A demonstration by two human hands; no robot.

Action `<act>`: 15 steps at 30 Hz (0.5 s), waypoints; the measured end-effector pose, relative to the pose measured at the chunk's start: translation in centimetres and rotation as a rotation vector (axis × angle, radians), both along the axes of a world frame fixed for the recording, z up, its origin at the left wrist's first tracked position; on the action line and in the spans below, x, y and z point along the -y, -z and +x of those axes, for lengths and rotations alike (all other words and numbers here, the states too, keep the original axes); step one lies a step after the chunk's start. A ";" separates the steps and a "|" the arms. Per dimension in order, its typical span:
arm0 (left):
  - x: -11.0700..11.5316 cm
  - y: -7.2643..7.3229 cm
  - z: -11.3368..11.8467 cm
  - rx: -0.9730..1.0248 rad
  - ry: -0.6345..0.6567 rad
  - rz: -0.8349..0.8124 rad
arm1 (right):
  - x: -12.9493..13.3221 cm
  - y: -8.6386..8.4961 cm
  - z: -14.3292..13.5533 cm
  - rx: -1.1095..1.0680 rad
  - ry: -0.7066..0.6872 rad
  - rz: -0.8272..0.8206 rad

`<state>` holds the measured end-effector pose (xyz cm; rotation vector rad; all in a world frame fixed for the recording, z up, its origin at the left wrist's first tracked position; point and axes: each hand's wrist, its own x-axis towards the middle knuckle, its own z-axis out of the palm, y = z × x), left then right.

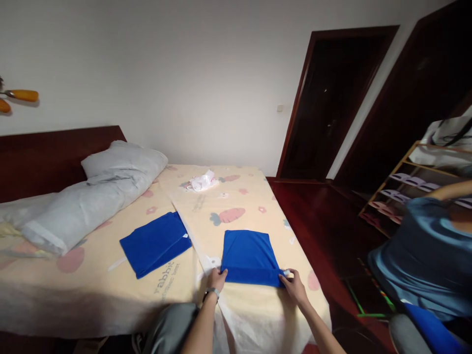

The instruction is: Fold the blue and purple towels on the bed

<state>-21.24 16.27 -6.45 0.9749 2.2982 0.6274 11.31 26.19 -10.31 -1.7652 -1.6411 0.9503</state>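
A blue cloth (250,253) lies flat on the bed with a folded band along its near edge. My left hand (217,279), with a watch on the wrist, pinches the cloth's near left corner. At the near right corner, my right hand (293,285) grips the edge between thumb and fingers, beside a small whitish bit. Another folded blue cloth (157,243), bearing a small white tag, rests to the left, touched by neither hand.
The bed (236,191) has a carrot-patterned sheet, a grey quilt (99,196) at left and a crumpled white item (203,181) farther back. At right, a person in a blue shirt (424,250) is near a shoe rack (405,160). A dark door (332,98) stands behind.
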 end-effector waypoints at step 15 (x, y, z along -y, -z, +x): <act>2.8 0.8 -1.0 0.341 0.032 0.049 | 3.0 -0.8 3.1 -0.420 -0.350 -0.063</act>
